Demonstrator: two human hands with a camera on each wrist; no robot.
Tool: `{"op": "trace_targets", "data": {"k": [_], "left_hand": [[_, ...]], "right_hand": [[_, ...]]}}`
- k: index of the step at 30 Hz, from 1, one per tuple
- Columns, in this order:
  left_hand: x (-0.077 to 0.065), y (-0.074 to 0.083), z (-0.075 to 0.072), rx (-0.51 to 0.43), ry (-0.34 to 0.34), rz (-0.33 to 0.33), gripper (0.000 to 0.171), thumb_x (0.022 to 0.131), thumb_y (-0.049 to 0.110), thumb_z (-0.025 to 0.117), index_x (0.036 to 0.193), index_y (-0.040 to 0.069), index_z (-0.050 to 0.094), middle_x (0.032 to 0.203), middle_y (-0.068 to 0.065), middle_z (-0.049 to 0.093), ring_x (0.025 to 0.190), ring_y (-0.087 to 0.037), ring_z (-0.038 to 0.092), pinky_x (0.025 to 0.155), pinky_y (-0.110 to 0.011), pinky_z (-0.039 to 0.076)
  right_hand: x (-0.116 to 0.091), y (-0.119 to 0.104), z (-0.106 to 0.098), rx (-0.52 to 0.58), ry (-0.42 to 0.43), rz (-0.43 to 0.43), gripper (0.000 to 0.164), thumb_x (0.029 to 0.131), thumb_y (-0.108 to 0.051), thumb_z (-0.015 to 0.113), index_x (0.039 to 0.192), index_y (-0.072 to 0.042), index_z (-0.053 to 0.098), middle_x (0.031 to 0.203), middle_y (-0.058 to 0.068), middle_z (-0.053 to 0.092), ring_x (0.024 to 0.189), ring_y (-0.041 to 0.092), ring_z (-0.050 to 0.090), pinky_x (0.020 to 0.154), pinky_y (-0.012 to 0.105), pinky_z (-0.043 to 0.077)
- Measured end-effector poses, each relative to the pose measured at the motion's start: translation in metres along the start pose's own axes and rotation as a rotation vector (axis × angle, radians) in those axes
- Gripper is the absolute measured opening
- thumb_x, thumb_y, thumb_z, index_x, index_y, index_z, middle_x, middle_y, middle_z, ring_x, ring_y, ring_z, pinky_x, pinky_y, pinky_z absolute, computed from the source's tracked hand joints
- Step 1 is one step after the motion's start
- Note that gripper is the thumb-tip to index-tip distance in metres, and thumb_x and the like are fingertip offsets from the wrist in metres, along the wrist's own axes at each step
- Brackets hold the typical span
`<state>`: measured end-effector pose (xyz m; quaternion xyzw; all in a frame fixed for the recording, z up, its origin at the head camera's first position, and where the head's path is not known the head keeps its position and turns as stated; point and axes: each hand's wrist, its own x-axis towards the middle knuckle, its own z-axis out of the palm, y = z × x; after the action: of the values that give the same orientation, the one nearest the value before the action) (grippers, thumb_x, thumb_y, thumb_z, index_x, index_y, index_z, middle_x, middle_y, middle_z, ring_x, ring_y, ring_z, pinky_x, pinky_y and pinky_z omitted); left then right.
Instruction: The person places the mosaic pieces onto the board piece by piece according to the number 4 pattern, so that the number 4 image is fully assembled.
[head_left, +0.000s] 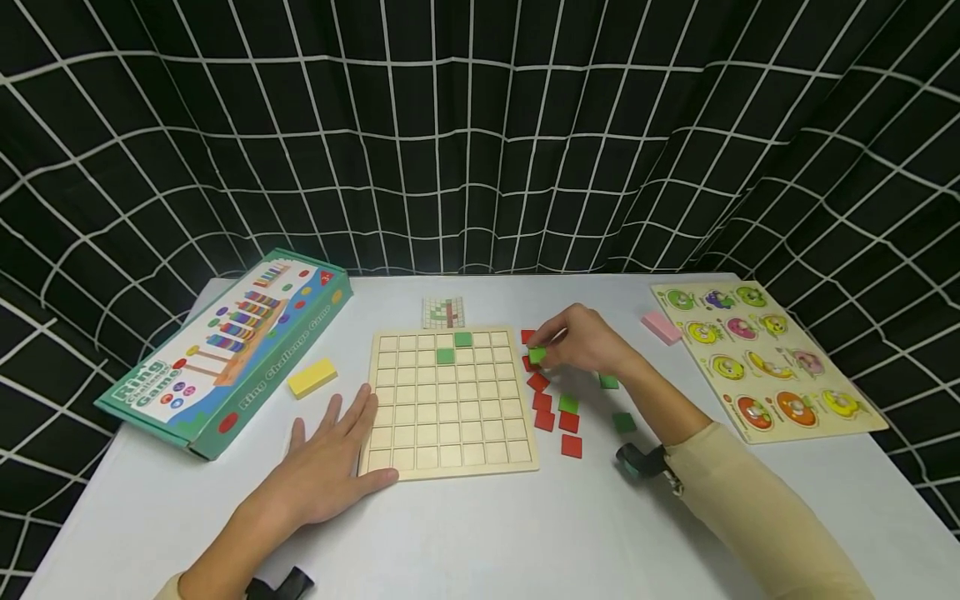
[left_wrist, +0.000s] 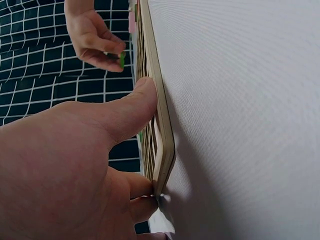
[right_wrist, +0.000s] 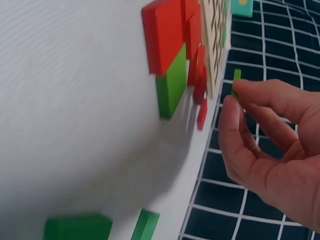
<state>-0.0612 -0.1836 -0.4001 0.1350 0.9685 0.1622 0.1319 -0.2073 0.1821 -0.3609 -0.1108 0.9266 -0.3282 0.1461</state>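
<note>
The square board [head_left: 459, 414] is pale, smooth wood with a raised rim and a grid of shallow square recesses; it lies flat on the white tabletop [head_left: 450, 542], whose surface shows a fine woven texture in the left wrist view. Two flat green tiles [head_left: 446, 356] occupy recesses near its far edge. The loose red tiles [head_left: 572, 447] are thick, flat squares with crisp edges, grouped beside the board's right edge. One loose light green tile [head_left: 568, 405] lies among them; dark green tiles [head_left: 624, 422] lie farther right. Fingers partly cover the held tile [head_left: 537, 356], a light green square, and both wrist views show it only as a narrow strip. A small printed card [head_left: 442, 312] lies beyond the board; its details are too fine to read. In the right wrist view, one dark green tile is cut off at the lower border. The right hand [head_left: 585, 337] pinches the held tile above the red tiles, just right of the board. The left hand [head_left: 326, 471], fingers extended and spread, touches the board's near left corner. The hands are well apart.
</note>
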Motion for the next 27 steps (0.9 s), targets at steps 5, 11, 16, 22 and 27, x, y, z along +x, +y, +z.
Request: {"op": "trace_targets", "data": {"k": [5,11,16,22,27], "left_hand": [[0.000,0.000,0.000,0.002,0.005,0.003,0.104,0.094,0.068,0.062,0.166,0.006,0.021,0.176,-0.012,0.012,0.158,-0.052,0.014,0.110,-0.087,0.009],[0.000,0.001,0.000,-0.004,0.001,-0.002,0.104,0.094,0.067,0.063,0.166,0.006,0.021,0.176,-0.012,0.012,0.158,-0.052,0.013,0.110,-0.087,0.008],[0.001,0.000,0.001,0.007,0.000,0.002,0.103,0.094,0.067,0.062,0.166,0.006,0.021,0.176,-0.012,0.011,0.158,-0.052,0.013,0.110,-0.087,0.009],[0.001,0.000,-0.001,-0.002,-0.017,-0.003,0.104,0.094,0.067,0.062,0.166,0.006,0.020,0.176,-0.011,0.010,0.158,-0.051,0.011,0.110,-0.087,0.007],[0.001,0.000,-0.001,-0.003,-0.024,-0.008,0.104,0.094,0.068,0.061,0.166,0.005,0.019,0.176,-0.012,0.010,0.158,-0.051,0.010,0.110,-0.087,0.007]], "right_hand": [[0.003,-0.010,0.005,0.036,0.022,0.039,0.026,0.080,-0.001,0.082,0.105,-0.010,0.084,0.117,0.010,0.076,0.096,0.025,0.066,0.075,0.030,0.055],[0.007,-0.020,0.012,0.052,0.025,0.042,0.023,0.081,-0.003,0.083,0.103,-0.010,0.084,0.107,0.007,0.078,0.097,0.024,0.067,0.078,0.031,0.053],[0.010,-0.027,0.019,0.048,0.024,0.033,0.023,0.080,-0.003,0.083,0.102,-0.011,0.084,0.105,0.008,0.077,0.095,0.023,0.066,0.075,0.030,0.054],[0.015,-0.038,0.026,0.073,0.004,0.046,0.026,0.080,-0.002,0.082,0.104,-0.011,0.084,0.110,0.009,0.075,0.091,0.023,0.067,0.074,0.036,0.061],[0.019,-0.044,0.032,0.075,-0.012,0.025,0.027,0.079,-0.001,0.083,0.104,-0.011,0.084,0.112,0.008,0.076,0.100,0.024,0.066,0.076,0.039,0.062]]}}
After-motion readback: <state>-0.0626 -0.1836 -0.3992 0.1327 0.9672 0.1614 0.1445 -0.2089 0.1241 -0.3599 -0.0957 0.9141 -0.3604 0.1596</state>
